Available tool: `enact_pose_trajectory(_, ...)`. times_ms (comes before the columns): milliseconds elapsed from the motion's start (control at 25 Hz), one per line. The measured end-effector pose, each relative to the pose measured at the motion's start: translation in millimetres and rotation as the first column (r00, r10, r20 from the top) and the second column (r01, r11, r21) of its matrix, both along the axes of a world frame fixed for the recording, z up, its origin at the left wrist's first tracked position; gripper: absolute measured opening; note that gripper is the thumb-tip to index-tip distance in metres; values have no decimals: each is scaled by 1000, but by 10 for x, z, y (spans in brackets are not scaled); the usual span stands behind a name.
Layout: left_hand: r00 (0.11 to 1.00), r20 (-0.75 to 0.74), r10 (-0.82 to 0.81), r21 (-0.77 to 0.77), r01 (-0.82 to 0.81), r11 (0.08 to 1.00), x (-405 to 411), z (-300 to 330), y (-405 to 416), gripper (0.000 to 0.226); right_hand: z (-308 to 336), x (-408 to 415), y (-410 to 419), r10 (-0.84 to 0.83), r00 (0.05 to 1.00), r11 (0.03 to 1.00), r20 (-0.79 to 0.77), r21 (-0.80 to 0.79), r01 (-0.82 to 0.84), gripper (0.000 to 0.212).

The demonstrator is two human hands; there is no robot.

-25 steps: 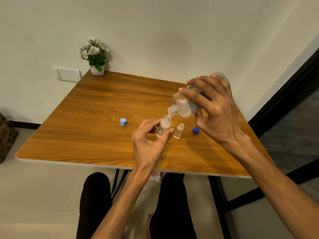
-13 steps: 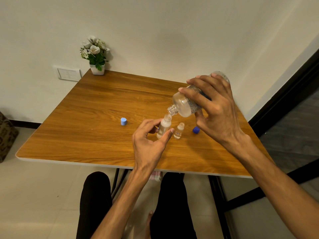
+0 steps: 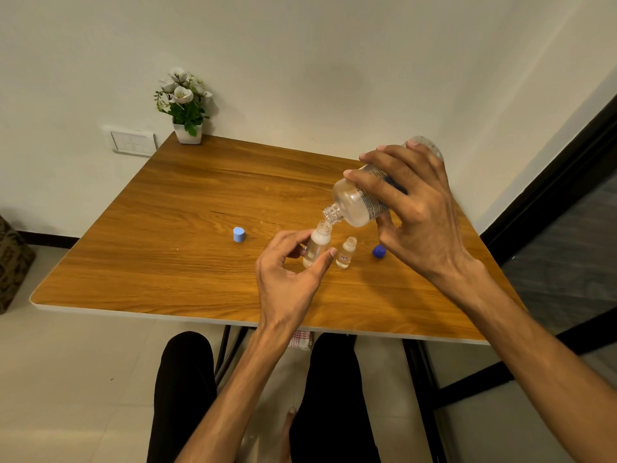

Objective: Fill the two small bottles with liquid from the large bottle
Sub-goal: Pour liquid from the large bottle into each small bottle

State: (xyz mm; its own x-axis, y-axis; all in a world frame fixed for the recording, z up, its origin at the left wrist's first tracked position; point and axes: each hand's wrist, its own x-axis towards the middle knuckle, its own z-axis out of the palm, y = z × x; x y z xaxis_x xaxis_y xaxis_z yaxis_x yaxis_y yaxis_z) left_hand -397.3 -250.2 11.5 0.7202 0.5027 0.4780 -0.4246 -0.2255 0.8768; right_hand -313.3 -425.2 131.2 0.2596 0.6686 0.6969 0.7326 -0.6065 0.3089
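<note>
My right hand (image 3: 414, 208) grips the large clear bottle (image 3: 359, 203), tilted with its open mouth down over a small bottle (image 3: 317, 247). My left hand (image 3: 290, 272) pinches that small bottle between thumb and fingers as it stands on the wooden table (image 3: 200, 212); its upper part looks whitish. A second, shorter small bottle (image 3: 346, 252) stands open just to its right, untouched.
A light blue cap (image 3: 239, 234) lies left of the bottles and a dark blue cap (image 3: 379, 251) to their right, under my right hand. A small white pot of flowers (image 3: 183, 105) stands at the table's far left corner. My knees show below the near edge.
Both hands and the bottles stay nearly still. The large bottle remains tilted over the held small bottle.
</note>
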Motion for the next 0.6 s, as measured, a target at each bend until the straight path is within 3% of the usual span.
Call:
enact_pose_trajectory(240,1000,0,8,4,-8,1000,20,-13,1,34,-39,-23,-3,-2,999,1000,-49,29,3,58)
enact_pose_trajectory(440,1000,-4,8,27,-8,1000,31,-45,-1,38,-212,-135,-38,-41,984,986,-174,153,68,60)
enact_pose_trajectory(600,1000,-5,4,44,-3,999,59,-74,-22,37,-477,-251,-43,-55,936,945,-348,284,161,75)
